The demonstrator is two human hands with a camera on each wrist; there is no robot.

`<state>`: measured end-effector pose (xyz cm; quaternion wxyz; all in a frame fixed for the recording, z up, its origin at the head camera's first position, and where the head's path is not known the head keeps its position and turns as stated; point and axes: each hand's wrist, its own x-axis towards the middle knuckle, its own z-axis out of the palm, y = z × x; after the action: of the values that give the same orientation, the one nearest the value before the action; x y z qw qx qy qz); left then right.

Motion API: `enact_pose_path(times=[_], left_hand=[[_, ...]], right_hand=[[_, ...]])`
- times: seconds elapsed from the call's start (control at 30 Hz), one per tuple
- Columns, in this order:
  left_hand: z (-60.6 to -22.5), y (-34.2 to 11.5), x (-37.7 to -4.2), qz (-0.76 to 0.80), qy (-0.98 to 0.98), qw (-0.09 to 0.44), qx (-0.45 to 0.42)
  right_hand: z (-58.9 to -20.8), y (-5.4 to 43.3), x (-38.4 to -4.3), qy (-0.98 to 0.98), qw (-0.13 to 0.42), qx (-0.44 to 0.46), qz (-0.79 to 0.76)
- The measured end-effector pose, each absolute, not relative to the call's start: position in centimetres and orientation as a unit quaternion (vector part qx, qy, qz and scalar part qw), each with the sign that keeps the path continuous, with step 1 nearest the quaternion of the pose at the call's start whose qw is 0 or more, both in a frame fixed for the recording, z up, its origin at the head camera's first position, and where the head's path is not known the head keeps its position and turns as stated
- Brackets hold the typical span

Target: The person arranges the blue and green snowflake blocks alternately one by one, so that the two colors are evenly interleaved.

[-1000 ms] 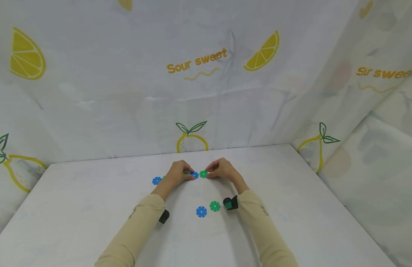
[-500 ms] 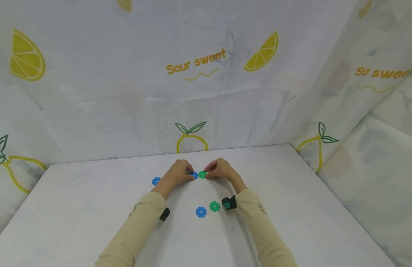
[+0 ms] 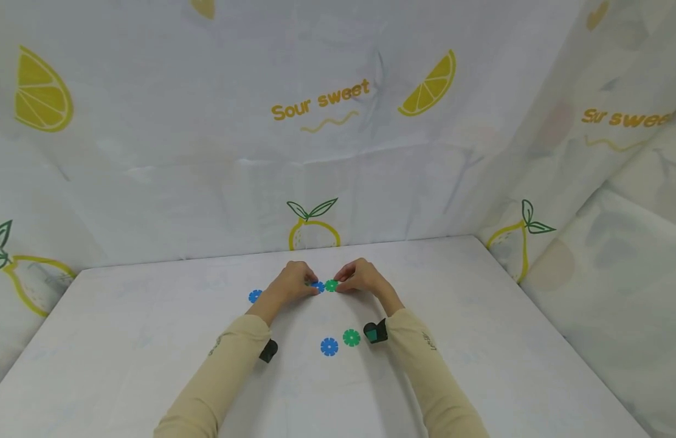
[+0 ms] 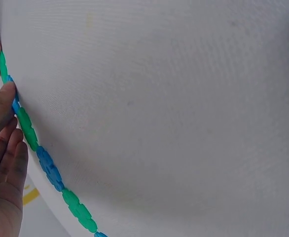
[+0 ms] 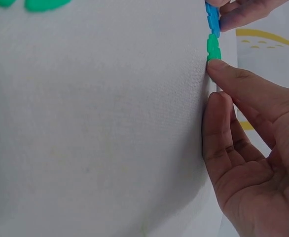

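Notched plastic discs in blue and green lie in a chain near the back of the table. My left hand (image 3: 291, 283) pinches a blue disc (image 3: 319, 287) between thumb and fingers. My right hand (image 3: 362, 278) pinches the green disc (image 3: 331, 286) just right of it, and the two discs meet edge to edge. In the left wrist view the chain runs on past the left hand: a green disc (image 4: 27, 127), a blue disc (image 4: 50, 168), another green disc (image 4: 79, 210). In the head view the left hand and forearm hide part of this chain; its blue end disc (image 3: 255, 296) shows.
Nearer the body, a loose blue disc (image 3: 329, 347) and a loose green disc (image 3: 351, 337) lie flat between the forearms. The white-covered table (image 3: 152, 353) ends at a lemon-printed cloth wall (image 3: 206, 182). Black wrist cameras sit under both sleeves.
The right hand has moved slightly left with its green disc, closing the gap to the blue disc. The left hand stays nearly still, its forearm now covering a green disc seen earlier.
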<state>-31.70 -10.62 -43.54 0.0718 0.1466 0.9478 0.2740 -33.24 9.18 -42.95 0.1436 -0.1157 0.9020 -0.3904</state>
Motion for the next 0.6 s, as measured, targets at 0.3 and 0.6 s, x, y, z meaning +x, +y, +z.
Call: enact_pose_path(times=[0.3,0.6], left_hand=[[-43.78,-10.65,-31.87,0.284,0.947,0.068,0.137],[-43.56,-10.49,-31.69,0.301,0.941,0.056,0.143]], right_hand=[[-42.91,9.28,-33.32,0.897,0.15,-0.116,-0.398],[-43.15,9.4,-33.42,0.892,0.151,-0.111,-0.411]])
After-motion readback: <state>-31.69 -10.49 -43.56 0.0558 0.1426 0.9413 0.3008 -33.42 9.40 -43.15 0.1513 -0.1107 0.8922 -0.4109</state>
